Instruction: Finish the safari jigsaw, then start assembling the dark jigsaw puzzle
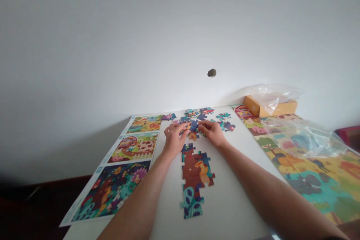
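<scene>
Both of my hands meet over the loose jigsaw pieces at the far end of the white table. My left hand [176, 137] pinches a puzzle piece [189, 126] between thumb and fingers. My right hand [212, 131] has its fingertips closed on a dark blue puzzle piece [194, 125], close to the left fingertips. An orange-marked piece [192, 136] lies just below them. Nearer to me is a partly joined jigsaw [194, 176], with a brown bear-like shape and blue leaves. Beyond my fingers, a pile of loose pieces [192, 113] is partly covered by my hands.
A printed sheet with three pictures [150, 167] lies along the left. On the right are a finished-looking animal jigsaw [323, 180], a clear plastic bag [306, 142] and a yellow box [267, 109] with another bag [272, 95] on it. The wall [168, 45] borders the far edge.
</scene>
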{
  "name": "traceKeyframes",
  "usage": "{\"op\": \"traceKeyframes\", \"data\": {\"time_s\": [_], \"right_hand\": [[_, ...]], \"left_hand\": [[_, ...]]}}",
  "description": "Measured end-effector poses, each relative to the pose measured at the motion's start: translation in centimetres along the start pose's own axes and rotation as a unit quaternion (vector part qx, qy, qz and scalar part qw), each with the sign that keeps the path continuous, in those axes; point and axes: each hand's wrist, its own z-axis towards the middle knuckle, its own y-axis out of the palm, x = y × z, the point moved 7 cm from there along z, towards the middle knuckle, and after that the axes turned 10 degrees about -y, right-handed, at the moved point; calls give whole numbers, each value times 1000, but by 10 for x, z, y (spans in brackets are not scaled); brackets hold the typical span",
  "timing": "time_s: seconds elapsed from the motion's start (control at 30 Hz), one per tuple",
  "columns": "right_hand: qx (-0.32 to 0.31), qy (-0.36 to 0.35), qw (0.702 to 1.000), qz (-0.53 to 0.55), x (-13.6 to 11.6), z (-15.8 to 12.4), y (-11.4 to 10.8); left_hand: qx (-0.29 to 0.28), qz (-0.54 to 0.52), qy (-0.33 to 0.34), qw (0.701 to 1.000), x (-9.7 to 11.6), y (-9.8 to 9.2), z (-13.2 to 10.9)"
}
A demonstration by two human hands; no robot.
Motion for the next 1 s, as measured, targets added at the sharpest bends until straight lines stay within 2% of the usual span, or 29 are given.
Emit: {"op": "traceKeyframes", "data": {"time_s": [0.7,1.0], "right_hand": [[0,-17,999,-40,-1,1,-2],[4,-41,996,-79,-13,0,-5]], "left_hand": [[-27,13,-34,999,-1,2,0],[-49,40,-27,998,-1,5,-1]]}}
